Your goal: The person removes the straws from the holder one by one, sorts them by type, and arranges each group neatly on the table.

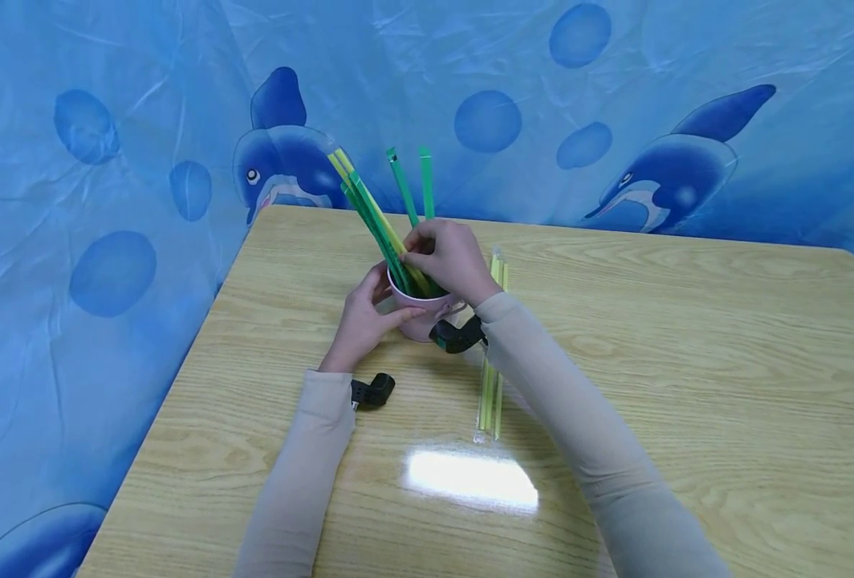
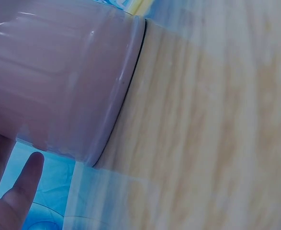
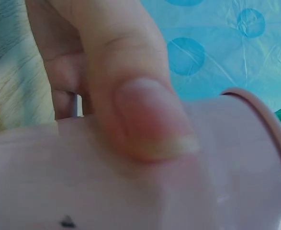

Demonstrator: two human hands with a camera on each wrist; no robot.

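On the table [image 1: 687,361] we see one pink cup [image 1: 418,327]; the left hand [image 1: 362,317] grips its side, probably steadying it while the right hand [image 1: 447,253] pinches a yellow stick [image 1: 391,234] at its mouth. We count at least four green sticks [image 1: 427,183] and two yellow ones standing in the cup, plus at least two loose yellow sticks [image 1: 485,397] lying just beside it.

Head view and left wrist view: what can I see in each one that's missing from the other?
Only the head view shows the right hand, the slim green strips standing in the glossy round pink cup, and the pale long sleeves.

Only the left wrist view shows a thin dark line along the cup's bottom edge.

Both share the cup, the left hand, the pale wood-grain table and the shiny blue backdrop.
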